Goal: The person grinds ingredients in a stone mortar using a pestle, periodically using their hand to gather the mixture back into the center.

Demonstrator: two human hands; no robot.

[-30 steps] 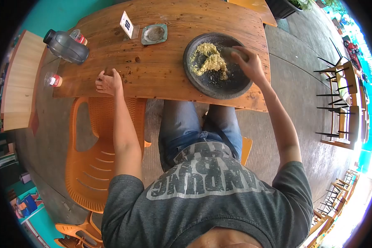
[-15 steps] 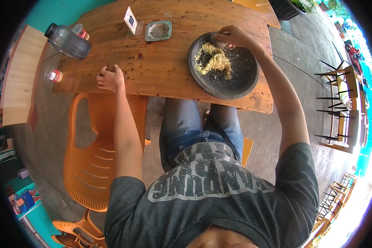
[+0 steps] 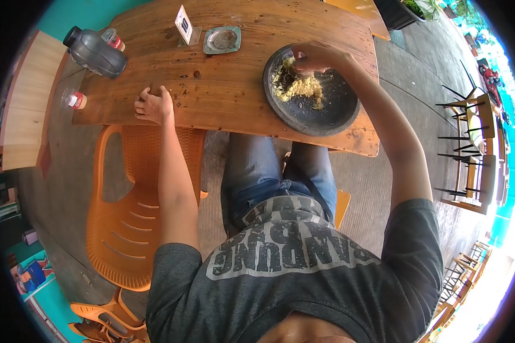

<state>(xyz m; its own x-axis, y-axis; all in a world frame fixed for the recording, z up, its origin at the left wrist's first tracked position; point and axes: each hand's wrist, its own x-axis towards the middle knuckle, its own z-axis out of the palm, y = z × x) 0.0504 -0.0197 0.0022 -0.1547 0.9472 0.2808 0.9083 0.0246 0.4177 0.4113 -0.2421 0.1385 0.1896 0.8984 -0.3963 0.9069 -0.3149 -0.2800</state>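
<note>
A wide dark stone mortar (image 3: pixel 332 117) sits on the right part of the wooden table. Crushed yellow-white food (image 3: pixel 304 87) lies in it, heaped towards its left side. My right hand (image 3: pixel 315 57) is inside the bowl at its far edge, fingers wrapped round a stone pestle that is mostly hidden under the palm. My left hand (image 3: pixel 154 106) rests on the table near the front edge, well left of the mortar. Its fingers are loosely bent and apart, and nothing is in them.
On the table (image 3: pixel 223 91) stand a square ashtray (image 3: pixel 222 40), a number sign (image 3: pixel 183 25), a dark bottle (image 3: pixel 97 52) and two plastic cups, one cup (image 3: pixel 113 39) behind the bottle and another cup (image 3: pixel 74 100) at the left edge. An orange chair (image 3: pixel 126 228) is at my left.
My right hand has shifted slightly within the mortar, down and over the pestle, covering more of it. The food heap looks a little reshaped. My left hand stays in place.
</note>
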